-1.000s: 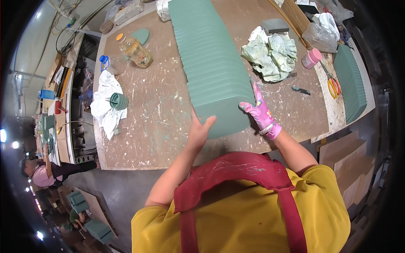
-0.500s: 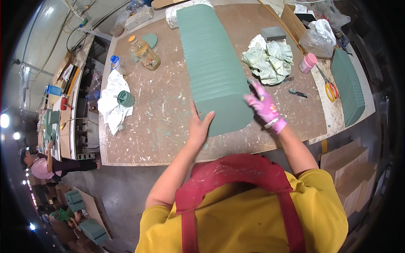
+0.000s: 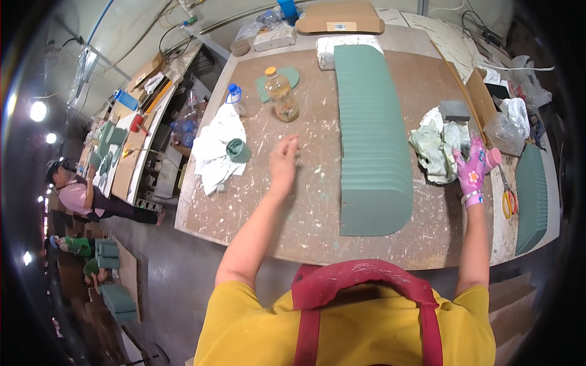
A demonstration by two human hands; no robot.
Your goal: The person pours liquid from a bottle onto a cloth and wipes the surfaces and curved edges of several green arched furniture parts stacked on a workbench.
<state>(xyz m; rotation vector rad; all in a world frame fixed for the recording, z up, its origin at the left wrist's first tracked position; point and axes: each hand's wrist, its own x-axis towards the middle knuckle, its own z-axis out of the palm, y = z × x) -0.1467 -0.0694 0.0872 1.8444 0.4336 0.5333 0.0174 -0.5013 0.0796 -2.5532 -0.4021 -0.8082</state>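
A stack of green, thin sheets (image 3: pixel 373 134) lies fanned in overlapping steps down the table, its rounded near end toward me. Bare and off the stack, my left hand (image 3: pixel 282 166) is over the board to its left, fingers loosely bent with nothing visible in them. My right hand (image 3: pixel 470 171), in a pink flowered glove, is open with fingers spread. It is between a crumpled pale-green stained cloth (image 3: pixel 433 149) and a pink bottle (image 3: pixel 493 157), partly covering both; contact cannot be made out. A grey block (image 3: pixel 455 111) stands behind the cloth.
Left on the paint-spotted table (image 3: pixel 305 213) are an orange-capped bottle (image 3: pixel 281 97), a blue-topped clear bottle (image 3: pixel 234 94), a white cloth (image 3: pixel 213 146) and a green cup (image 3: pixel 237 150). Scissors (image 3: pixel 508 198) and another green stack (image 3: pixel 530 198) lie right. A person (image 3: pixel 76 189) stands far left.
Both hands have let go of the green stack. My left hand has moved left, and my right hand has moved right to the cloth and pink bottle. The whole view has shifted.
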